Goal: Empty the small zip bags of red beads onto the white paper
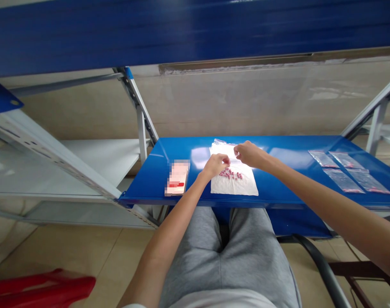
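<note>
Clear plastic bag (pixel 223 147), long axis pointing forward, narrowly pinched by left hand (pixel 215 167) and right hand (pixel 250 155).

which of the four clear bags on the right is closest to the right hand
The back-left bag; the other three lie farther from the right hand.

Bright, even light glares off the blue steel shelf (pixel 278 147), while the upper beam (pixel 182 30) blurs and the wide-angle edges bend.

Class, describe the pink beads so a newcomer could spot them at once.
On the blue shelf, find the white paper sheet. The small pink beads lie loose in a cluster on it, just beside the left hand, unlike the flat plastic bags further right.
</note>
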